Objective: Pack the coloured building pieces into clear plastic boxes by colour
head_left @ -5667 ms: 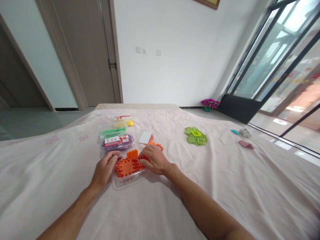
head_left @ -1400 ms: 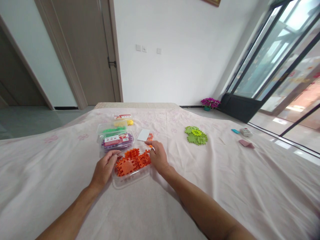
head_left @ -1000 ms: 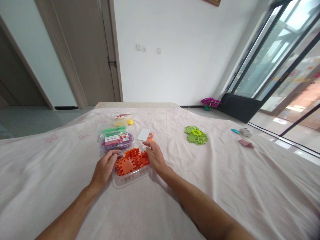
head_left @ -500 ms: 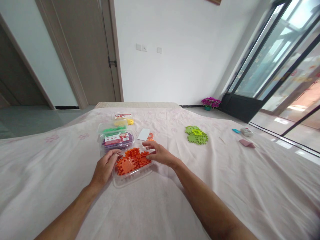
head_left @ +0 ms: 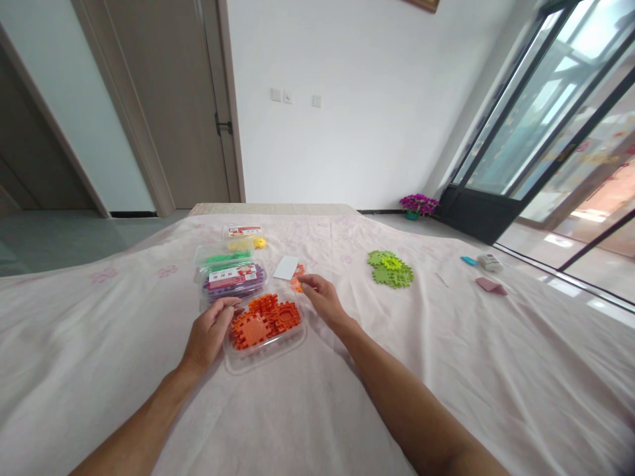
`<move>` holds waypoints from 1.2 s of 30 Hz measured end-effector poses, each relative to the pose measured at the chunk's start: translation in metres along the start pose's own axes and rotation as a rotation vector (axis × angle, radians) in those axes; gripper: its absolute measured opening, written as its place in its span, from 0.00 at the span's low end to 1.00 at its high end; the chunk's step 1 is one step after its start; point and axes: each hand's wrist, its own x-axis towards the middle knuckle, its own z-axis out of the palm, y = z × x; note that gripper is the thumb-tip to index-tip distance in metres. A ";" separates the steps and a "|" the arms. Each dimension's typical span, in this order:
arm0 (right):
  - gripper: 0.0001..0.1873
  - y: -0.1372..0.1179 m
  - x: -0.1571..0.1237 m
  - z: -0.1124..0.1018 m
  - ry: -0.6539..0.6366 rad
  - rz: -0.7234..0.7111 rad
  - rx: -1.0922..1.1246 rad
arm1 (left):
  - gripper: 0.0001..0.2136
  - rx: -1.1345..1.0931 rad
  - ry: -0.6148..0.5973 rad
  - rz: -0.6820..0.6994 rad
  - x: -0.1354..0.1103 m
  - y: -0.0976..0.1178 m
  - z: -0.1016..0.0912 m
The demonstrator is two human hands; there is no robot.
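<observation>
A clear plastic tray (head_left: 268, 347) lies on the pink sheet in front of me, filled with orange interlocking pieces (head_left: 265, 318). My left hand (head_left: 208, 334) rests against the tray's left rim with its fingers curled on the edge. My right hand (head_left: 323, 299) lies just right of the tray, fingertips pinched at a loose orange piece (head_left: 296, 280) beside a white card (head_left: 286, 267).
Behind the tray stand three lidded boxes: purple pieces (head_left: 233, 281), green pieces (head_left: 222, 256), yellow pieces (head_left: 245, 236). A green cluster of joined pieces (head_left: 389, 268) lies to the right, with small items (head_left: 489, 263) further right. A door is at the back left, glass doors on the right.
My right hand has left the orange pieces in the tray and moved back and right to the loose orange piece by the card. The left hand has stayed on the rim.
</observation>
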 end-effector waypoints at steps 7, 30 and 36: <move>0.22 0.031 0.001 -0.013 0.085 -0.060 -0.568 | 0.16 0.013 0.032 0.002 -0.003 -0.005 -0.002; 0.27 0.007 0.050 0.008 -0.369 -0.064 -1.080 | 0.17 0.000 0.013 -0.015 0.001 -0.009 -0.002; 0.18 0.001 0.057 0.023 -0.372 -0.132 -1.247 | 0.17 0.020 -0.005 -0.011 0.002 -0.011 -0.003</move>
